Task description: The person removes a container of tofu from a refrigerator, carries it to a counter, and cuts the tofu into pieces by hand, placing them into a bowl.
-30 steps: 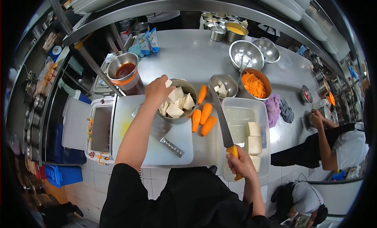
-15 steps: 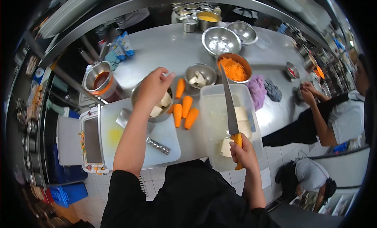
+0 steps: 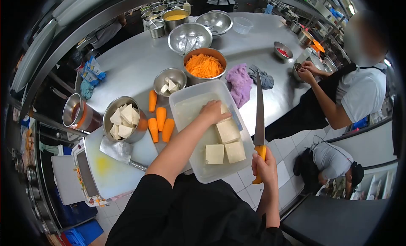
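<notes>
My left hand point(image 3: 213, 112) reaches into a clear plastic tub point(image 3: 179, 100) of cloudy liquid, its fingers curled over a white tofu block point(image 3: 224, 108) at the far end; the fingertips are partly hidden. Nearer to me in the tub sit more tofu blocks point(image 3: 227, 131). Wrapped round the yellow handle of a long knife point(image 3: 259, 108), my right hand point(image 3: 265, 164) holds it blade up, just right of the tub. A steel pot point(image 3: 137, 138) of cut tofu pieces point(image 3: 126, 117) stands to the left, with several peeled carrots point(image 3: 161, 118) beside it.
A cleaver-like wide blade point(image 3: 116, 150) lies on the white cutting board point(image 3: 99, 174). Behind the tub are a pan of shredded carrot point(image 3: 205, 65), a small tofu bowl point(image 3: 170, 72) and steel bowls point(image 3: 189, 38). Cloths point(image 3: 239, 83) lie right. One co-worker point(image 3: 351, 89) stands right; another point(image 3: 334, 161) bends low.
My left hand has moved from above the pot of tofu pieces, rightward into the tub. The knife is still in my right hand, now more upright. The view has shifted to the right.
</notes>
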The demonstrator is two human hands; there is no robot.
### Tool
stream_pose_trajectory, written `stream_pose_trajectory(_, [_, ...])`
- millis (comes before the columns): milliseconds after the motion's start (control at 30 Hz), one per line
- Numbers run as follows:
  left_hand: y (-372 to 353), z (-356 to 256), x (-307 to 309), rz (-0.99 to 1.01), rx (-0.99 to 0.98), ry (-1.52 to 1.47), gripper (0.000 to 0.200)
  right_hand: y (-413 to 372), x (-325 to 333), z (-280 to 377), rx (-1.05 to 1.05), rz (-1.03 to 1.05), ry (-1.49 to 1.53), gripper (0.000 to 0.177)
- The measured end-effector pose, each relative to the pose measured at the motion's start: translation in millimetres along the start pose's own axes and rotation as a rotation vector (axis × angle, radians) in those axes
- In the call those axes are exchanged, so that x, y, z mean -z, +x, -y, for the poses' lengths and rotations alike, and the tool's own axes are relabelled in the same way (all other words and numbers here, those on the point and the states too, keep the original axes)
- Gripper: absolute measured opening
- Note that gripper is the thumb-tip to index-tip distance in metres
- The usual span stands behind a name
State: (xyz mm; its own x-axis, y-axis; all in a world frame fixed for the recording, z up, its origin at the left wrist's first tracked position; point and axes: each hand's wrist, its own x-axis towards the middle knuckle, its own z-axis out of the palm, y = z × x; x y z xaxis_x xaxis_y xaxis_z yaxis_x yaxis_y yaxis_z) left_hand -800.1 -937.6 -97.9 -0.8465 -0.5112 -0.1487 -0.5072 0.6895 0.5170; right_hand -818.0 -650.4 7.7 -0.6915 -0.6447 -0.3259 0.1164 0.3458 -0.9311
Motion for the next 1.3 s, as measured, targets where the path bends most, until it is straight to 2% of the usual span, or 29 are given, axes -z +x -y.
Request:
stream_pose_trajectory(167, [-2,1,8,0.048,0.038,0.041,0.076,7,11,-8,-0.036,-0.003,0.036,0.031])
stream_pose_trajectory(233, [-3,3,16,0.161,0.180,0.000,0.077,12,11,-7,-0.027,0.015,0.042,0.030])
stream_pose_trajectory(367, [2,12,17,0.178,0.299,-0.097,0.080,18,6,0,-0.011,0.052,0.040,0.030])
stream_pose_trajectory(433, [2,4,13,-0.006,0.229,0.008,0.084,17,3,5,-0.012,0.057,0.026,0.031])
stream_pose_trajectory(467, [1,1,9,-0.013,0.232,0.006,0.084,18,1,6,-0.017,0.061,0.014,0.032])
stream_pose_trajectory(533, [-1,-5,-1,-0.067,-0.047,-0.013,0.088,18,0,4,-0.025,0.069,0.014,0.032])
stream_pose_trajectory(567, [-1,-8,-2,-0.078,-0.039,-0.010,0.088,18,0,3,-0.037,0.072,0.018,0.033])
stream_pose_trajectory(667, [-1,-13,3,0.070,-0.022,0.057,0.080,17,0,0,-0.044,0.066,0.012,0.033])
stream_pose_trajectory(800, [-6,-19,13,0.023,0.077,0.092,0.072,18,-1,1,-0.019,0.079,0.031,0.032])
stream_pose_trajectory(867, [-6,-22,20,-0.017,0.172,0.167,0.058,20,-1,0,-0.002,0.096,0.040,0.031])
stream_pose_trajectory(1000, [10,5,12,-0.136,0.150,0.225,0.046,20,-5,1,0.030,0.115,0.025,0.027])
stream_pose_trajectory(1067, [16,21,14,-0.028,-0.048,0.209,0.039,18,-5,3,0.036,0.121,0.012,0.026])
stream_pose_trajectory(1200, [17,43,26,0.060,-0.094,0.251,0.033,17,-5,5,0.045,0.118,0.024,0.026])
stream_pose_trajectory(1300, [7,46,45,0.150,-0.171,0.375,0.044,15,-6,9,0.029,0.094,0.002,0.026])
